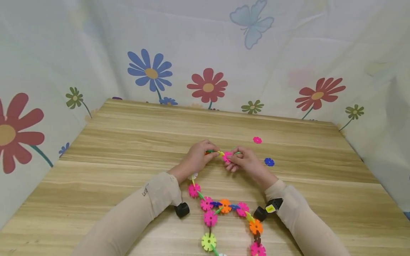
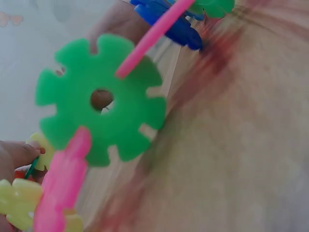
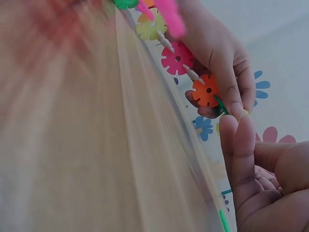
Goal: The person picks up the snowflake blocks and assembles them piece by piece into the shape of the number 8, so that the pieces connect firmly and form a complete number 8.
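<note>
Both hands are raised over the table, close together, at one end of a chain of slotted plastic snowflake discs. My left hand pinches the chain near an orange disc and a green one seen edge-on. Between the hands a yellow disc shows. My right hand pinches a pink disc beside it, with green edges showing near its fingers. In the left wrist view a large green disc of the chain has pink discs in its slots, with a blue disc behind.
More linked discs run down the table's front between the forearms, including an orange disc and a yellow-green disc. A loose pink disc and a loose blue disc lie right of the hands. A flowered cloth surrounds the wooden table.
</note>
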The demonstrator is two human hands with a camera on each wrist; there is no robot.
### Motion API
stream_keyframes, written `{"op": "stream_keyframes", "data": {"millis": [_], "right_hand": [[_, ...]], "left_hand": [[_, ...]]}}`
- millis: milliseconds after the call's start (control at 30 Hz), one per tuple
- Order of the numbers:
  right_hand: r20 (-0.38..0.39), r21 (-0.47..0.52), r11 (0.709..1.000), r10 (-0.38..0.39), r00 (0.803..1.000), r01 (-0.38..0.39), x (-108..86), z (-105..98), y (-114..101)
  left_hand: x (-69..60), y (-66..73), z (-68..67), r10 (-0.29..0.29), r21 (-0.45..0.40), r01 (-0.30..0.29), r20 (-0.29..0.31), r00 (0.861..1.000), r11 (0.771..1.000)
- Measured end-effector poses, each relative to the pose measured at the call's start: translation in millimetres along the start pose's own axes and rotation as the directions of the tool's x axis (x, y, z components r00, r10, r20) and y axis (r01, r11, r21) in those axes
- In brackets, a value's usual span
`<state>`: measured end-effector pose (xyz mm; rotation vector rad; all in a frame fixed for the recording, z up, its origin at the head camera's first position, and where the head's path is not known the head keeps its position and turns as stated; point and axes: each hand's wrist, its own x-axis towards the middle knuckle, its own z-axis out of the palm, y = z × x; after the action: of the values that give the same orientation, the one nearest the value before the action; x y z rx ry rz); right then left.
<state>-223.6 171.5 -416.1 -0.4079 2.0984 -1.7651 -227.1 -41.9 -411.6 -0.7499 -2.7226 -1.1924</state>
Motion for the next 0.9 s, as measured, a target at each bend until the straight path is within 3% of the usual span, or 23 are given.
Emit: {"op": "stream_keyframes", "data": {"millis": [233, 400, 533, 700, 900], "right_hand": [[-0.020, 0.044, 0.997, 0.057, 0.998, -0.056, 0.6, 4, -3], [-0.047, 0.022, 0.998, 0.061, 0.997, -0.060, 2.1, 4, -5], [-0.070, -0.050, 0.997, 0.046, 0.997, -0.050, 3.9, 5, -6], [-0.082, -0.169, 0.985, 0.009, 0.997, -0.023, 3.5, 7, -9], [-0.090, -0.263, 0.965, -0.004, 0.996, -0.020, 3.1, 2, -10]], "left_hand": [[1.4, -0.9, 3.8, 0.066, -0.006, -0.066, 0.001, 0.998, 0.998], [2.2, -0.1, 4.0, 0.050, 0.026, -0.050, -0.002, 0.999, 0.998], [3.2, 3.0, 0.6, 0.023, 0.079, -0.028, 0.056, 0.998, 0.997], [4.6, 6.3, -1.1, 0.020, 0.187, -0.048, 0.150, 0.989, 0.981], [4.4, 7.2, -0.5, 0.013, 0.242, -0.049, 0.150, 0.989, 0.969]]}}
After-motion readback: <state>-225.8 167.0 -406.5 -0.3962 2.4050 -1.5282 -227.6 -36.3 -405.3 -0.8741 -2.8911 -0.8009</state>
